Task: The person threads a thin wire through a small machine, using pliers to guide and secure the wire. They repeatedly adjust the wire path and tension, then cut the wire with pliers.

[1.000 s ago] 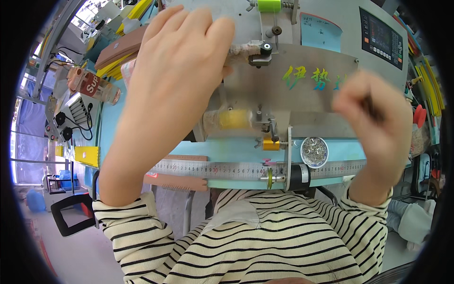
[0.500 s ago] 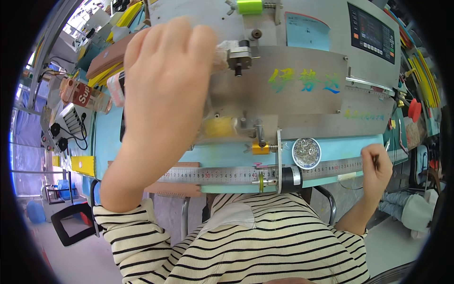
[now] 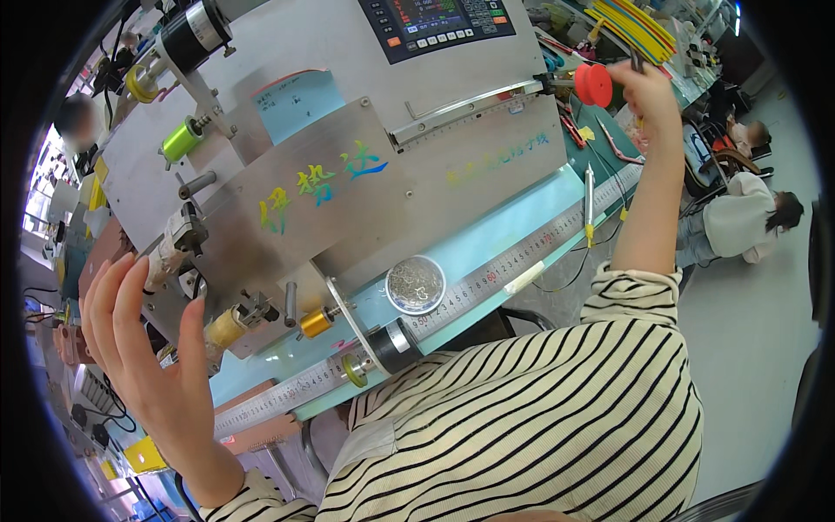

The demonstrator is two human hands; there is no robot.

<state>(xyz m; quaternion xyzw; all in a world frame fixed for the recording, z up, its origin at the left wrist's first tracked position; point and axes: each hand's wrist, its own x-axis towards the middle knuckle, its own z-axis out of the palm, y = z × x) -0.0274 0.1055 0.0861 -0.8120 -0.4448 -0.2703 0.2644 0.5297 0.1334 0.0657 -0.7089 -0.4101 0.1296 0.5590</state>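
My left hand [image 3: 148,348], fingers spread, is at the left end of a grey metal machine [image 3: 348,200]. Its thumb is close to a tape-wrapped clamp [image 3: 224,327], its fingers close to another wrapped clamp [image 3: 170,252]; it holds nothing I can see. My right hand [image 3: 651,97] is closed, fingertips at the edge of a red round knob [image 3: 593,85] on the machine's right end; whether they touch is unclear. A thin dark tool [image 3: 637,59], its kind hidden by the fingers, sticks out of that hand.
A white bowl of small metal pieces [image 3: 415,285] stands by a long steel ruler [image 3: 487,274] along the table's front edge. A control panel [image 3: 439,22] tops the machine. A pen-like tool [image 3: 590,204] with a cable lies right. Other people sit beyond.
My view has turned to the right. My right hand has risen from the table's front edge to the red knob. My left hand has lowered from above the machine, fingers now spread.
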